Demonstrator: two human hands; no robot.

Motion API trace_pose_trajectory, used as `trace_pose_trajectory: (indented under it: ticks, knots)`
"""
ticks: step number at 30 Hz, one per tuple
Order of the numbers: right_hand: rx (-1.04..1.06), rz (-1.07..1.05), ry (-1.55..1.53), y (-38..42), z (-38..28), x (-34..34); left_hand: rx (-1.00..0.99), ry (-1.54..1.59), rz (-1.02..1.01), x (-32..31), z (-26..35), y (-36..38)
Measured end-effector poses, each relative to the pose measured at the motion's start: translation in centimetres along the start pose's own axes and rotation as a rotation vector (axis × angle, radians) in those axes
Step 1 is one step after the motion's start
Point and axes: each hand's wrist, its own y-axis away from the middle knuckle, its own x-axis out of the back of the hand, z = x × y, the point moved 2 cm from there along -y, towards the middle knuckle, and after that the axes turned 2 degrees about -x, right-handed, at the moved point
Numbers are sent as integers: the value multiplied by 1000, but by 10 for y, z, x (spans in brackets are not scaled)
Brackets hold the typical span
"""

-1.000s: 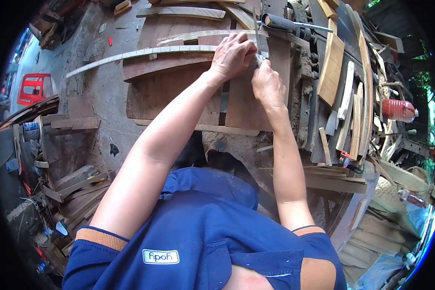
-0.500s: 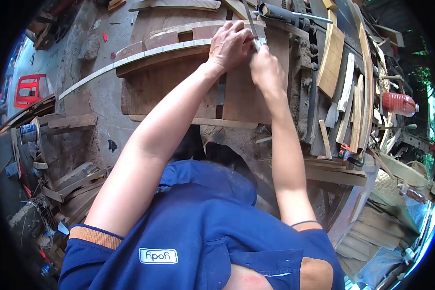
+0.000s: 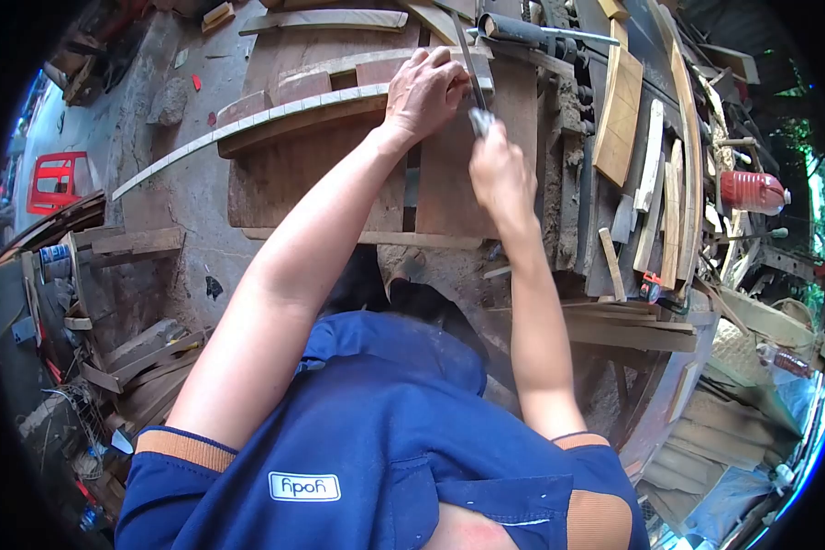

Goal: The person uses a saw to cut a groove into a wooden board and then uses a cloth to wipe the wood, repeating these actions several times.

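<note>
The left hand (image 3: 424, 92) lies palm-down near the top of the view, pressing on a long pale curved strip (image 3: 247, 119) and the dark board (image 3: 312, 174) beneath it; its fingers are flat and spread over the wood rather than wrapped around anything; the strip's long axis runs from about 8 o'clock, out over the concrete floor (image 3: 183, 192), up toward 2 o'clock where it passes under that hand. The right hand (image 3: 497, 170) sits just beside it, at about 5 o'clock from the left hand, closed around a small grey tool (image 3: 479, 120) whose tip pokes out toward 11 o'clock; a thin dark blade or rule (image 3: 467, 55) runs on from there toward 12 o'clock, touching the left fingertips; whether tool and blade are one piece I cannot tell. So the working point lies between the two hands, nearer the right one, at the strip's upper end; loose planks (image 3: 619, 101) are stacked at 3 o'clock, well apart.
</note>
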Motion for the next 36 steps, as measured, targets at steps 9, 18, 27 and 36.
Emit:
trace_pose_trajectory:
  ticks: [9, 18, 27, 36]
  knots:
    - [49, 35, 20, -29, -8, -8, -15, 25, 56, -3, -2, 1]
    - [5, -2, -5, -12, 1, 2, 27, -21, 74, -8, 1, 2]
    - [-27, -80, -19, 15, 14, 16, -1, -9, 52, -3, 0, 3]
    - [34, 156, -200, -1, -4, 128, 2, 69, 103, -3, -2, 2]
